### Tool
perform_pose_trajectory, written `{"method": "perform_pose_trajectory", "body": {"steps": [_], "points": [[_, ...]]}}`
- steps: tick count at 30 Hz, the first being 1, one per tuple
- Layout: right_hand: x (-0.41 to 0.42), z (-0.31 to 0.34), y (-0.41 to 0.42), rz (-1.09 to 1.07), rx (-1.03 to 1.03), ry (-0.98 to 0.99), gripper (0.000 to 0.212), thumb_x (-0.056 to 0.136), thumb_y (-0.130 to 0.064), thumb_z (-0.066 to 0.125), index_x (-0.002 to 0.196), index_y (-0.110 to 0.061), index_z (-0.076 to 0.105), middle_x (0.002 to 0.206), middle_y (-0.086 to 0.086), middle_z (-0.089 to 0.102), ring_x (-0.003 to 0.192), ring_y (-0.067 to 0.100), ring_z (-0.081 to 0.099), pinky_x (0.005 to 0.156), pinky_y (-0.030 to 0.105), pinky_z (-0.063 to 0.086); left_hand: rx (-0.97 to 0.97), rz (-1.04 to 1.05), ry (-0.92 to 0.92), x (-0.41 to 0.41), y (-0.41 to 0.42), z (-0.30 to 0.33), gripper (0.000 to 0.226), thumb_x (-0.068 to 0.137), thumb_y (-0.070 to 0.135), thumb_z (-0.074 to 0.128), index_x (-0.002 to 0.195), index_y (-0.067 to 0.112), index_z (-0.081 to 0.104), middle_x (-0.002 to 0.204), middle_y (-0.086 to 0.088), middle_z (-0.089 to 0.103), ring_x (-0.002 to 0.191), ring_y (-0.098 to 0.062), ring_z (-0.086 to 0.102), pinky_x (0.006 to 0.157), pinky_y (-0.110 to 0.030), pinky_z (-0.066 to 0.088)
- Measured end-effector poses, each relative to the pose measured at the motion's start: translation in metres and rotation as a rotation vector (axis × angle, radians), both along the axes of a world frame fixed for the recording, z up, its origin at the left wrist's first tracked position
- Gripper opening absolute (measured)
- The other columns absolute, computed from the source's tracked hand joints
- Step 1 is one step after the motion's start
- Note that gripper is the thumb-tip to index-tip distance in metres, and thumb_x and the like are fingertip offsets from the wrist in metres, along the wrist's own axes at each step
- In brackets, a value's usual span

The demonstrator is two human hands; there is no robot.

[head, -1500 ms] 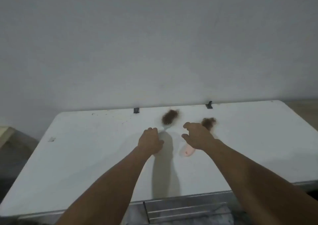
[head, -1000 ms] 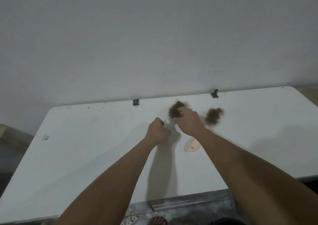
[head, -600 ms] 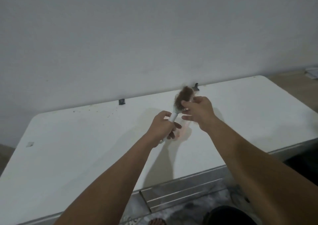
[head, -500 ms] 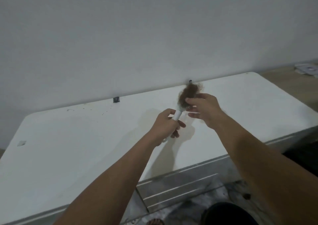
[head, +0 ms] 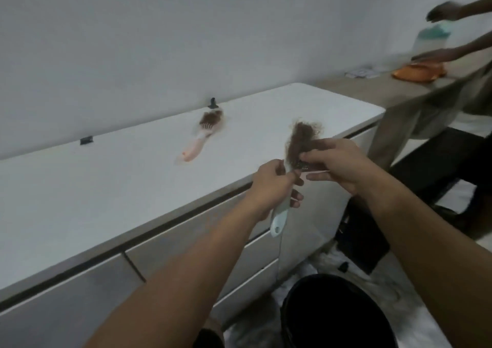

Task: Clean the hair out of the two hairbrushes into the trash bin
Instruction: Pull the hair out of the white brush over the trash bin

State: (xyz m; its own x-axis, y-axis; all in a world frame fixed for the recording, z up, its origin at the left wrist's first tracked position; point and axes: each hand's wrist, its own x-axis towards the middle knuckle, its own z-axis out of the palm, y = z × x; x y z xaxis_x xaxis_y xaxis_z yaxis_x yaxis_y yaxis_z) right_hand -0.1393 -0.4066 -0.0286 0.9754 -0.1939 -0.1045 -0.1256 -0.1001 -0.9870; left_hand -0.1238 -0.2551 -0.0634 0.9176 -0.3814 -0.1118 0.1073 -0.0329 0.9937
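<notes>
My left hand (head: 271, 187) grips the handle of a pale blue hairbrush (head: 279, 218), held upright in the air past the table's front edge. A thick clump of brown hair (head: 302, 139) sticks up from its bristles. My right hand (head: 335, 165) pinches that clump at its base, fingers closed on it. A pink hairbrush (head: 198, 145), also full of brown hair, lies on the white table (head: 106, 185) near the wall. A black trash bin (head: 332, 313) stands on the floor below my hands.
Two small black clips (head: 86, 140) sit at the table's back edge. Another person (head: 452, 54) works at a wooden counter (head: 372, 86) to the right, with an orange object and a bag. A black box (head: 362, 241) sits on the floor beside the table's end.
My left hand lifted the blue brush off the table and carried it right, over the bin. My right hand closed on its hair. The view swung right, showing the bin and another person.
</notes>
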Motion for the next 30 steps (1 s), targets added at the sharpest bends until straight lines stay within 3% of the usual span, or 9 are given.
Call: {"method": "perform_pose_trajectory", "body": {"steps": [3, 9, 13, 18, 21, 25, 30], "points": [[-0.045, -0.046, -0.016, -0.076, -0.033, -0.031, 0.030, 0.082, -0.007, 0.073, 0.112, -0.009, 0.068, 0.097, 0.008, 0.075, 0.086, 0.020, 0.074, 0.070, 0.031, 0.060, -0.013, -0.055, 0.005, -0.029, -0.016, -0.049, 0.005, 0.098, 0.008, 0.054, 0.095, 0.005, 0.053, 0.083, -0.016, 0.062, 0.046, -0.022, 0.057, 0.046, -0.031, 0.051], [-0.106, -0.144, -0.007, -0.263, 0.091, 0.094, 0.037, 0.078, -0.001, 0.076, 0.112, 0.004, 0.063, 0.098, 0.017, 0.071, 0.077, 0.022, 0.071, 0.057, 0.032, 0.060, 0.040, -0.100, 0.137, -0.087, -0.016, -0.137, 0.016, 0.097, 0.004, 0.054, 0.084, 0.011, 0.049, 0.074, -0.011, 0.060, 0.043, -0.020, 0.053, 0.039, -0.025, 0.045], [-0.138, -0.184, 0.005, -0.365, 0.079, 0.123, 0.034, 0.078, 0.002, 0.075, 0.109, 0.003, 0.061, 0.089, 0.016, 0.070, 0.069, 0.022, 0.069, 0.052, 0.029, 0.060, 0.161, -0.133, 0.147, -0.102, -0.008, -0.183, 0.016, 0.095, 0.007, 0.057, 0.081, 0.013, 0.050, 0.072, -0.012, 0.060, 0.043, -0.018, 0.052, 0.038, -0.023, 0.044], [-0.165, -0.225, -0.002, -0.432, 0.087, 0.183, 0.021, 0.085, 0.001, 0.068, 0.104, -0.002, 0.060, 0.088, 0.015, 0.068, 0.075, 0.025, 0.070, 0.060, 0.035, 0.062, 0.317, -0.218, 0.172, -0.110, -0.008, -0.224, 0.012, 0.090, 0.007, 0.056, 0.078, 0.010, 0.054, 0.067, -0.009, 0.058, 0.035, -0.015, 0.049, 0.035, -0.020, 0.037], [-0.175, -0.253, -0.007, -0.458, 0.109, 0.199, 0.025, 0.088, -0.001, 0.066, 0.109, -0.001, 0.054, 0.090, 0.018, 0.066, 0.071, 0.025, 0.069, 0.055, 0.033, 0.061, 0.365, -0.256, 0.224, -0.117, -0.008, -0.241, 0.010, 0.086, 0.016, 0.060, 0.085, 0.005, 0.058, 0.068, -0.010, 0.060, 0.039, -0.019, 0.049, 0.039, -0.023, 0.040], [-0.187, -0.291, -0.022, -0.478, 0.136, 0.220, 0.033, 0.089, 0.001, 0.063, 0.119, 0.000, 0.049, 0.100, 0.026, 0.065, 0.069, 0.027, 0.068, 0.054, 0.034, 0.061, 0.431, -0.315, 0.266, -0.128, -0.009, -0.267, 0.035, 0.088, 0.042, 0.063, 0.093, 0.007, 0.064, 0.071, -0.008, 0.063, 0.044, -0.018, 0.053, 0.043, -0.024, 0.043], [-0.195, -0.327, -0.042, -0.374, 0.128, 0.248, 0.045, 0.089, 0.000, 0.064, 0.127, -0.018, 0.049, 0.104, 0.016, 0.064, 0.080, 0.028, 0.071, 0.059, 0.034, 0.061, 0.514, -0.319, 0.260, -0.132, -0.021, -0.305, 0.041, 0.083, 0.054, 0.066, 0.083, 0.013, 0.061, 0.069, -0.008, 0.064, 0.042, -0.017, 0.055, 0.044, -0.025, 0.044]]}}
